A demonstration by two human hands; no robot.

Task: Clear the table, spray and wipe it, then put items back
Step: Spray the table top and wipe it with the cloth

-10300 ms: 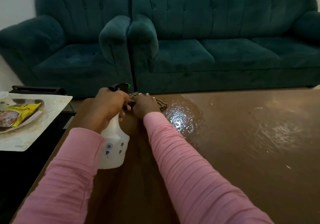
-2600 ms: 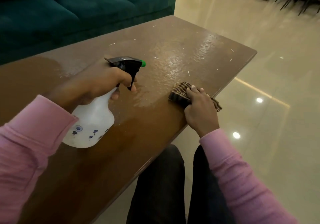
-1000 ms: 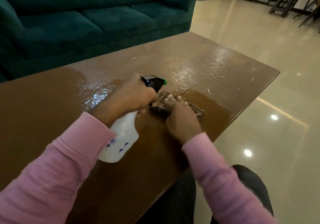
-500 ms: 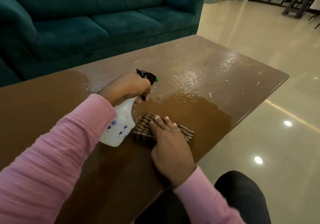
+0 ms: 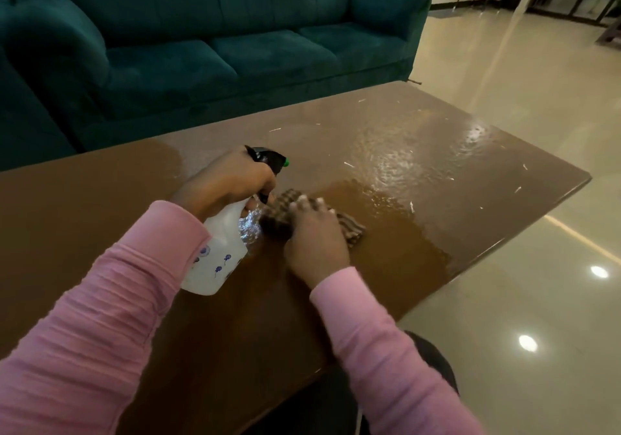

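Observation:
My left hand (image 5: 228, 182) grips the neck of a white spray bottle (image 5: 218, 253) with a black trigger head and green nozzle, held tilted just above the brown table (image 5: 100, 206). Right beside it, my right hand (image 5: 314, 236) lies flat on a striped brown cloth (image 5: 349, 231) and presses it onto the tabletop; the hand is blurred. Most of the cloth is hidden under that hand. A wet, glossy film with small white flecks covers the table's far right part (image 5: 403, 152).
A teal sofa (image 5: 235, 41) runs along the table's far side. The table's right corner (image 5: 584, 179) meets a shiny beige tiled floor (image 5: 537, 283). My dark-trousered knee (image 5: 430, 360) sits below the near table edge. Dark furniture legs stand at the far right.
My right hand has slid the cloth away from me, up beside the bottle's nozzle. The left hand and bottle have stayed about where they were; the view has panned slightly.

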